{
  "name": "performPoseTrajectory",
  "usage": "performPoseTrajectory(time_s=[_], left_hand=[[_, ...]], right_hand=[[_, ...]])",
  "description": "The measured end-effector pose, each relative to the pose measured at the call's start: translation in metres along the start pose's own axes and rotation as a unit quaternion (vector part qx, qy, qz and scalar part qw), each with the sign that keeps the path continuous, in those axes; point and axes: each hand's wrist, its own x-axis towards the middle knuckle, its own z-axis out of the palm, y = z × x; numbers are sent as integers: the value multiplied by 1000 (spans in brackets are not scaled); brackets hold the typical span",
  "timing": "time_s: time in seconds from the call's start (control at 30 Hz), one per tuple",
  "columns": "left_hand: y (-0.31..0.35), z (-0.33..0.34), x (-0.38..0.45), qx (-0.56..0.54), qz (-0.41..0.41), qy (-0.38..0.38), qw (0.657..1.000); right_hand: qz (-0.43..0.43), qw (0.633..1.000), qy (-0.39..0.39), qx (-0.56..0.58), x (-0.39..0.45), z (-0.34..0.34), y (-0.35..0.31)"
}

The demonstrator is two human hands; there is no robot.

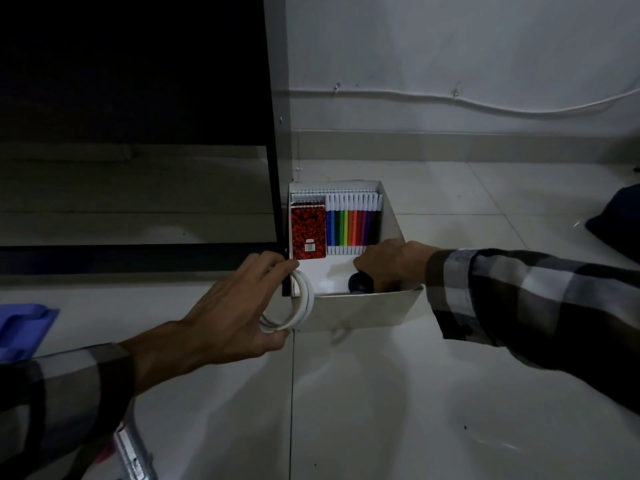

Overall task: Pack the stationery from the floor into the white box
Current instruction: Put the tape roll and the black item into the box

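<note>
The white box (363, 311) stands open on the tiled floor beside a dark panel. Inside lie a red speckled notepad (308, 233), a row of coloured markers (353, 224) and a white spiral pad (346, 192) behind them. My left hand (228, 317) grips a coiled white cable (302, 304) at the box's near left corner. My right hand (388, 261) reaches into the box from the right and rests on a dark round object (360, 284) at the near wall; what it is I cannot tell.
A tall dark panel (138, 116) with a black edge stands left of the box. A blue plastic lid (24, 329) lies on the floor at far left. A dark object (620, 223) sits at the right edge. A ruler-like strip (133, 455) shows at bottom left.
</note>
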Motion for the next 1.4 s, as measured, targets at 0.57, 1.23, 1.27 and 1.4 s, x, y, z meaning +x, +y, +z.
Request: performPoseTrajectory(time_s=[0.57, 1.23, 1.27, 1.4], left_hand=[[48, -2, 45, -39, -38, 73, 996], [8, 36, -4, 21, -11, -165, 986], [7, 36, -4, 20, -11, -164, 986], [5, 37, -4, 25, -5, -161, 987]], right_hand=[[-65, 837, 74, 539, -99, -87, -38], [74, 913, 92, 391, 46, -44, -31], [69, 927, 107, 352, 47, -41, -34], [50, 948, 185, 252, 50, -29, -42]])
